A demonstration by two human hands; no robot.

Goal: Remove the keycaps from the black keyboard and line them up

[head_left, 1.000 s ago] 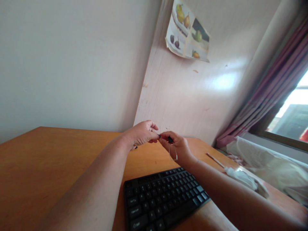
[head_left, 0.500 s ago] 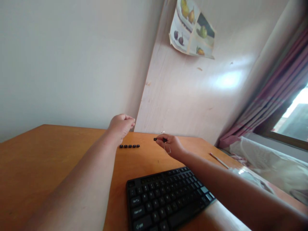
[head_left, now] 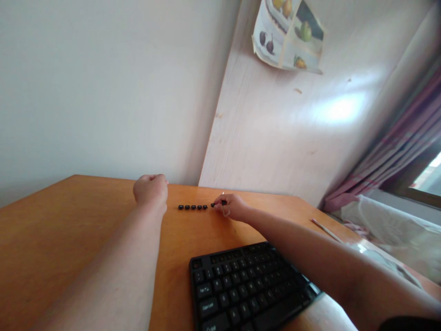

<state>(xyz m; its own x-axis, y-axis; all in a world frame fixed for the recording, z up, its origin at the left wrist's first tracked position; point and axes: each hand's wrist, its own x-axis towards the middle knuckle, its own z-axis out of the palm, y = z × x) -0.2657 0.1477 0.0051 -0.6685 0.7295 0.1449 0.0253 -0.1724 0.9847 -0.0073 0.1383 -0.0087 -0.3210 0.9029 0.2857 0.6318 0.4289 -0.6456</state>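
Note:
My right hand (head_left: 232, 207) is closed, with a small black keycap (head_left: 212, 205) at its fingertips. In the same hand is what looks like a wire keycap puller (head_left: 225, 211), its thin loop hanging below the fingers. The held keycap is at the right end of a row of several black keycaps (head_left: 193, 207) on the table; whether it touches the wood I cannot tell. My left hand (head_left: 150, 191) is a loose fist left of the row, its fingertips turned away, with nothing visible in it. Below my hands lies a black keyboard (head_left: 248, 285), bare sockets showing along its top row.
The orange wooden table (head_left: 86, 220) ends at a white wall and a leaning pale board (head_left: 268, 138) with a fruit painting (head_left: 289, 37). A thin stick or pencil (head_left: 325, 229) and clear plastic (head_left: 386, 262) lie at the right. A pink curtain (head_left: 379, 151) hangs there.
My right hand has moved left and down, bringing the keycap to the end of the row. My left hand has drawn away left, its pinch now a fist. The view has shifted slightly.

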